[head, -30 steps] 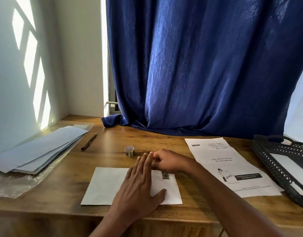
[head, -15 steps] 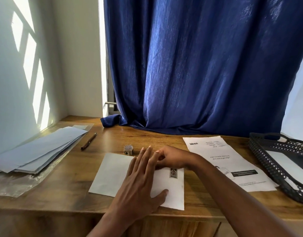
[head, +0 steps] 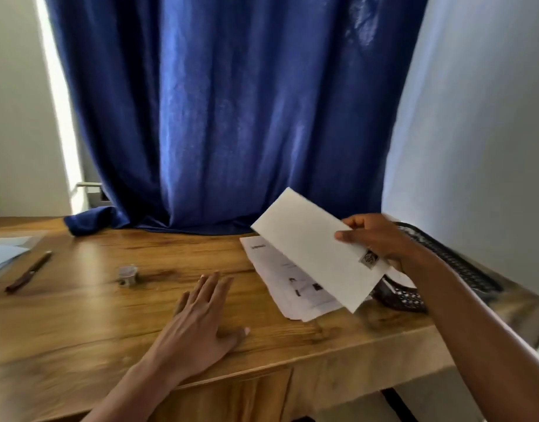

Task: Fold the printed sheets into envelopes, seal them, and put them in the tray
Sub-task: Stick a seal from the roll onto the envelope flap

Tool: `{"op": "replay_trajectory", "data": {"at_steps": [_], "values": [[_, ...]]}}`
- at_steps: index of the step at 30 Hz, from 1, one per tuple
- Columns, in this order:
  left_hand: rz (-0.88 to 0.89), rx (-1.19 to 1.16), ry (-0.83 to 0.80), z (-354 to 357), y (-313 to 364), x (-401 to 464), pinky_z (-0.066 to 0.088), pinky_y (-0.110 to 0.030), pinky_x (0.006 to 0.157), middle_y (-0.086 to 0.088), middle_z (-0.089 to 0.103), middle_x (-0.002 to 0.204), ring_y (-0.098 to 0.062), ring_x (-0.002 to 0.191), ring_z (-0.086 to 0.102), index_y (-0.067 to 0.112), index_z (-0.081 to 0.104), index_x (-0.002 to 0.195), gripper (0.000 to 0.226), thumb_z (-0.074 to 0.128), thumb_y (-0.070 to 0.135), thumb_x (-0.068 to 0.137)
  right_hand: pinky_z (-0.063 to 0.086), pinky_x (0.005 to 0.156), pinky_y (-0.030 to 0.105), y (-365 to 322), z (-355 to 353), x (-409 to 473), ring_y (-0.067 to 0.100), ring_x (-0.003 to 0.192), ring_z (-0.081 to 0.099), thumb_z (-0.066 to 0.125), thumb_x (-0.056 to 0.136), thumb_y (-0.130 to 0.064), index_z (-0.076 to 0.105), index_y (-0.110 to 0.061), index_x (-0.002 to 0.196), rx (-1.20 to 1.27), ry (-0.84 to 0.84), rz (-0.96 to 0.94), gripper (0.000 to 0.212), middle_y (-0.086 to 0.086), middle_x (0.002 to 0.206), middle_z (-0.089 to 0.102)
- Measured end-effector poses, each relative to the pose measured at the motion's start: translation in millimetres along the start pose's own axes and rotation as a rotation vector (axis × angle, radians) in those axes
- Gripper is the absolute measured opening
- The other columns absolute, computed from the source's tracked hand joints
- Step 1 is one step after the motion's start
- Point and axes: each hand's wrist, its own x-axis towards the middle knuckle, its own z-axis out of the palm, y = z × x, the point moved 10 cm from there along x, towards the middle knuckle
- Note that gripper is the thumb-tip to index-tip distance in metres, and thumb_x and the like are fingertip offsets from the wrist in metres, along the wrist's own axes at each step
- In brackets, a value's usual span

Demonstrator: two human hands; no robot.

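We hold one sealed envelope (head: 317, 251) in our right hand (head: 381, 239) grip at centre right, just before the tray (head: 463, 269), while our left hand (head: 198, 327) lies flat on the surface (head: 79, 315) and printed sheets (head: 280, 278) wait.

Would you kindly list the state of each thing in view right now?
Envelope: stamped, lifted off the desk, gripped by the right hand.
Left hand: flat on the desk, holding nothing.
Printed sheets: unfolded, lying flat.
Tray: mostly hidden.
Pen: lying untouched.
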Motion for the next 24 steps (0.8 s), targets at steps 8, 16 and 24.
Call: {"op": "replay_trajectory", "data": {"at_steps": [8,16,24], "values": [[-0.02,0.097,-0.17,40.4,27.0,30.6,-0.01,-0.043,0.127,0.006,-0.006,0.173,-0.015,0.158,-0.01,0.033,-0.002,0.165,0.107,0.019,0.094,0.08,0.058,0.07,0.039,90.6,-157.4,-3.6,0.031,0.073,0.07,0.084,0.082,-0.024,0.078,-0.011,0.096,0.031,0.426,0.188,0.02,0.019,0.092,0.077],[0.014,0.135,-0.113,37.8,31.0,25.6,-0.005,-0.044,0.129,0.011,0.001,0.173,-0.013,0.159,-0.005,0.039,0.008,0.163,0.125,-0.011,0.101,0.057,0.061,0.069,0.044,164.7,-163.0,4.7,0.039,0.076,0.069,0.083,0.082,-0.008,0.07,0.013,0.105,-0.044,0.366,0.447,0.033,0.03,0.1,0.071],[0.014,0.127,-0.119,38.1,29.7,25.1,-0.005,-0.042,0.129,0.013,0.004,0.173,-0.011,0.159,-0.004,0.04,0.012,0.163,0.108,0.007,0.099,0.073,0.056,0.088,0.043,191.0,-141.0,12.2,0.037,0.093,0.069,0.086,0.079,-0.012,0.068,0.003,0.112,-0.244,0.282,0.593,0.04,0.025,0.107,0.071]]}}
